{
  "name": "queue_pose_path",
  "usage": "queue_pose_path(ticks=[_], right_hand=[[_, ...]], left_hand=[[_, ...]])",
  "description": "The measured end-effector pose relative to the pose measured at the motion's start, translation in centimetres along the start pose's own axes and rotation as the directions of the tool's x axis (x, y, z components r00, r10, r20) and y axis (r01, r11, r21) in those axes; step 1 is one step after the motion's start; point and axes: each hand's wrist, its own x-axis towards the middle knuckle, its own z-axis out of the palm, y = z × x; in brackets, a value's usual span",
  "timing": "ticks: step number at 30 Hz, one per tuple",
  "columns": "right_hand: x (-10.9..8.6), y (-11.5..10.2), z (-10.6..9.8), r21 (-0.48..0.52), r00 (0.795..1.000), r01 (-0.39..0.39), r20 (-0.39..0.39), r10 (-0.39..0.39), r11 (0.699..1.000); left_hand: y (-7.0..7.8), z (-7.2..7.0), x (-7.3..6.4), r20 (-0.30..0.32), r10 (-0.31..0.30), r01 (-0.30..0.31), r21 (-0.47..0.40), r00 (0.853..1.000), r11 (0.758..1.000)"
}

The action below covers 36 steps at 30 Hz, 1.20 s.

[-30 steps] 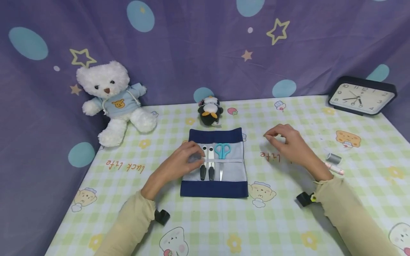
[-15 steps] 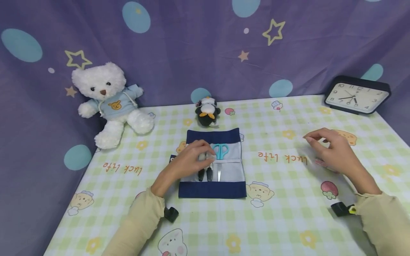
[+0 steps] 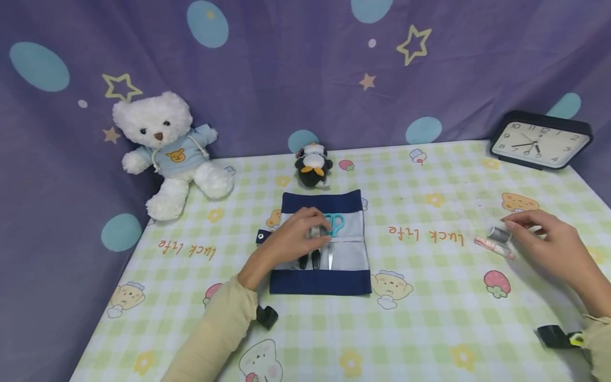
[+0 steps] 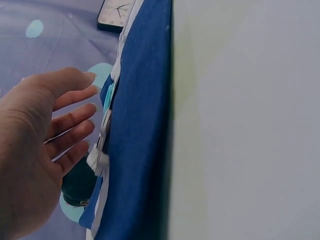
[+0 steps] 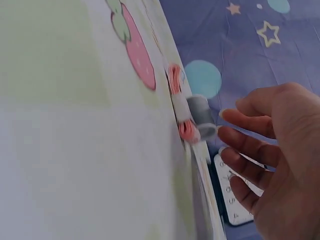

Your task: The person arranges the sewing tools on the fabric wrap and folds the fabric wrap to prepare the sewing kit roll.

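An unfolded navy and grey fabric tool pouch (image 3: 320,282) lies mid-table. Under its strap sit teal-handled scissors (image 3: 337,225) and two slim tools with black ends (image 3: 316,259), their upper parts largely hidden by my left hand (image 3: 295,236). That hand hovers over the pouch with relaxed fingers and nothing in them, as the left wrist view confirms. On the right, my right hand (image 3: 556,244) has its fingertips right beside a grey thread spool (image 3: 499,234), fingers loosely bent. Just in front of the spool lies a pink bundle with a white band (image 5: 181,106).
A white teddy bear (image 3: 175,154) sits at the back left, and a penguin plush (image 3: 312,165) stands behind the pouch. The black-framed clock (image 3: 540,143) is at the back right. A checked cloth (image 3: 410,339) covers the table, with a purple curtain (image 3: 286,69) behind.
My right hand has travelled right across the table to the thread spool. The left hand has shifted slightly right over the pouch, now covering more of the slim tools.
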Motion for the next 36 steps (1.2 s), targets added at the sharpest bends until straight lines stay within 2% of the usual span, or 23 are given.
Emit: queue_pose_path(ticks=[7,11,21,36], right_hand=[[-0.9,1.0,0.0,-0.026,0.997,-0.041,0.068,0.043,0.999],[-1.0,1.2,0.1,-0.037,0.996,-0.046,0.079,0.049,0.998],[-0.9,1.3,0.2,-0.063,0.986,-0.107,0.125,0.114,0.992],[-1.0,1.6,0.5,-0.055,0.988,-0.103,0.112,0.109,0.993]], left_hand=[[0.5,0.6,0.8,0.03,-0.009,0.01,-0.021,1.0,1.0],[0.6,0.8,1.1,0.042,-0.013,0.014,-0.021,0.999,1.0],[0.3,1.2,1.2,0.033,-0.01,0.012,-0.033,0.999,0.999],[0.4,1.8,1.6,0.026,0.043,-0.044,0.036,0.999,0.998]])
